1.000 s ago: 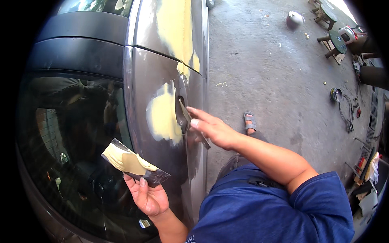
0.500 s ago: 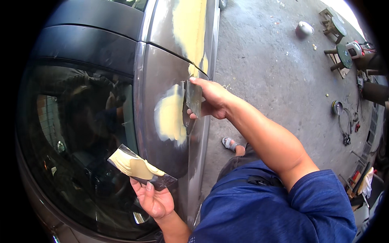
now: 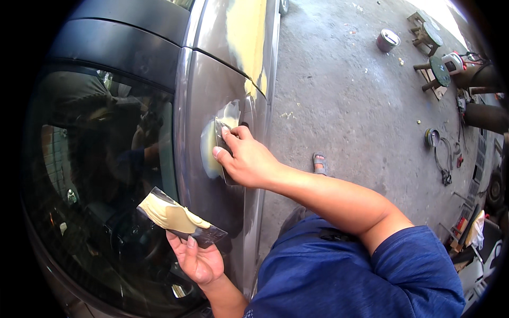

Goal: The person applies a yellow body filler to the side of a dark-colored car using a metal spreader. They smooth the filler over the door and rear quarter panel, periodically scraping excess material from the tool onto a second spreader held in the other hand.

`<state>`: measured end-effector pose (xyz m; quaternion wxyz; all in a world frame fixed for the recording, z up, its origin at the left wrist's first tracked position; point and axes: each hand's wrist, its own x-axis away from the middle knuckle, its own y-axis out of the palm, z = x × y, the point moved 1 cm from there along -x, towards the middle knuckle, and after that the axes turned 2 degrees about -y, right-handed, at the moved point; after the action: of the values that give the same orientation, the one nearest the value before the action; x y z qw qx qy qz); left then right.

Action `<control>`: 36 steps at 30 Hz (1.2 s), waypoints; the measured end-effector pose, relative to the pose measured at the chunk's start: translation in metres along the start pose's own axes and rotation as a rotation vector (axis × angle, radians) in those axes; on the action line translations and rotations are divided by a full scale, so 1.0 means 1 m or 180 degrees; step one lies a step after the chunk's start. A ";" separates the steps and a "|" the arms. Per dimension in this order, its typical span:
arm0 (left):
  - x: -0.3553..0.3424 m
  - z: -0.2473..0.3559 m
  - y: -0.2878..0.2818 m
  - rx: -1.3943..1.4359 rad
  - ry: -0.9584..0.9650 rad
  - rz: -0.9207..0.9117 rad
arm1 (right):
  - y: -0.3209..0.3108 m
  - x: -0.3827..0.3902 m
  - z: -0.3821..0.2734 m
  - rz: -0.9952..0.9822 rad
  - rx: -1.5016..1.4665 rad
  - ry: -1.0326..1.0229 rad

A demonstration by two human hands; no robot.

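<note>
My left hand [image 3: 200, 261] pinches the end of a dark flat putty board [image 3: 211, 236] between thumb and fingers. A thick layer of pale yellow putty [image 3: 168, 213] covers most of that board, which is held tilted in front of the car window. With thumb and fingers my right hand [image 3: 248, 160] grips a thin dark putty spreader [image 3: 219, 137]. Its blade lies against the brown-grey car door [image 3: 199, 90], over a yellow putty patch [image 3: 208, 146]. Part of the patch is hidden behind the hand and spreader. Just beyond them is the door handle [image 3: 249, 106].
A longer yellow putty strip [image 3: 246, 37] runs along the neighbouring panel. The dark window glass [image 3: 101, 169] fills the left side. On the concrete floor [image 3: 328, 95] stand a paint can [image 3: 388, 40], low stools [image 3: 439, 73], and a roll with cables [image 3: 432, 138].
My right hand has turned over and moved left and slightly down, bringing the spreader from the patch's right edge onto it. The left hand with the board has barely shifted.
</note>
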<state>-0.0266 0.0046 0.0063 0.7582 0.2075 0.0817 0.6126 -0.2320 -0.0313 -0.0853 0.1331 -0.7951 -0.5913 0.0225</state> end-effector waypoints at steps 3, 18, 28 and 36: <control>0.002 0.002 -0.011 -0.0039 -0.0020 -0.0017 | 0.019 0.022 0.000 0.0021 0.0416 -0.0164; 0.002 0.002 -0.029 -0.0042 -0.0440 -0.0187 | 0.037 0.100 0.017 -0.0383 -0.0149 -0.0664; -0.010 -0.004 -0.010 -0.0107 -0.0595 -0.0132 | -0.006 0.096 0.052 -0.0569 -0.1061 -0.1752; -0.014 -0.002 -0.009 -0.0062 -0.0499 -0.0436 | -0.016 0.024 0.076 -0.0333 -0.3123 0.0691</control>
<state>-0.0233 -0.0100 -0.0014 0.8044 0.2414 0.0302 0.5420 -0.2545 0.0097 -0.1515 -0.1945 -0.7310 -0.5541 -0.3475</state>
